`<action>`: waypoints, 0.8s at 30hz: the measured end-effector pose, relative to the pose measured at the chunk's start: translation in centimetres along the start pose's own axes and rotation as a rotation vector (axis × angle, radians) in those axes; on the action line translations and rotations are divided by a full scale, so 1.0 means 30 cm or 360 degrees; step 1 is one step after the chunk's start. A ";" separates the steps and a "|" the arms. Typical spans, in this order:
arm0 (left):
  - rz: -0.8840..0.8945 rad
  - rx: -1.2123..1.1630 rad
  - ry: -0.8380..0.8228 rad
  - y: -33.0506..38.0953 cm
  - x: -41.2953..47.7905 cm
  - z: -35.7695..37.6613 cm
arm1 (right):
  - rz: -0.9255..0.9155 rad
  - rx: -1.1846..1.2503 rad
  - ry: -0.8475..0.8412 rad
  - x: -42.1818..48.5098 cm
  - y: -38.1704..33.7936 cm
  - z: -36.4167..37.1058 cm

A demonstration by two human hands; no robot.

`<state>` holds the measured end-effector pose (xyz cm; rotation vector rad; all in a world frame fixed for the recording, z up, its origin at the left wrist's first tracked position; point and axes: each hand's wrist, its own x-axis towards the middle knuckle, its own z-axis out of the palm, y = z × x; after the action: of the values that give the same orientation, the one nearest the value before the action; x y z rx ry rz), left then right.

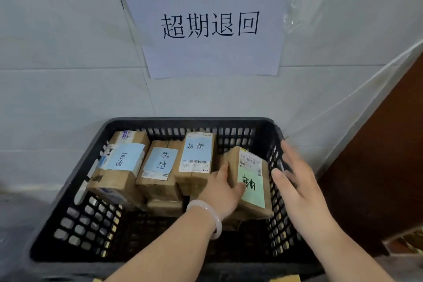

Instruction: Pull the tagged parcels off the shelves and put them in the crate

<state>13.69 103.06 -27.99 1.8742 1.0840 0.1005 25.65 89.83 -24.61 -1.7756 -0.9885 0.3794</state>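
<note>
The black crate sits against a wall hung with pale sheeting, right under a paper sign with four big handwritten characters. Along the crate's far side three brown parcels stand in a row, each with a pale blue tag: the left parcel, the middle parcel and the taller parcel next to it. A fourth one, the green-tagged parcel, is at the right end of the crate and sits tilted, with its printed label up top and the green tag below. The left hand, with a pale bracelet on the wrist, has hold of this parcel, the thumb up its left edge and the fingers curled over onto the green tag. The right hand is spread flat with the fingers straight and holds nothing. It hovers over the crate's right wall, just beside the parcel, and I can't tell whether the thumb tip touches it. A dark brown panel stands to the right, beyond the crate
</note>
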 end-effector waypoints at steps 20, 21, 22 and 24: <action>0.0922 0.1826 -0.0528 0.013 -0.110 -0.073 | 0.0050 0.0011 -0.0121 -0.027 0.001 -0.040; 0.0927 0.1887 -0.0475 0.017 -0.102 -0.074 | 0.0043 0.0010 -0.0119 -0.027 0.002 -0.041; 0.0916 0.1929 -0.0409 0.020 -0.094 -0.078 | 0.0038 0.0008 -0.0120 -0.027 0.004 -0.041; 0.0833 0.1964 -0.0315 0.020 -0.073 -0.086 | 0.0028 0.0003 -0.0129 -0.027 0.006 -0.040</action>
<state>11.51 103.14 -25.33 3.1406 0.4515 -0.5710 26.02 88.44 -24.42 -1.7803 -1.0294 0.4662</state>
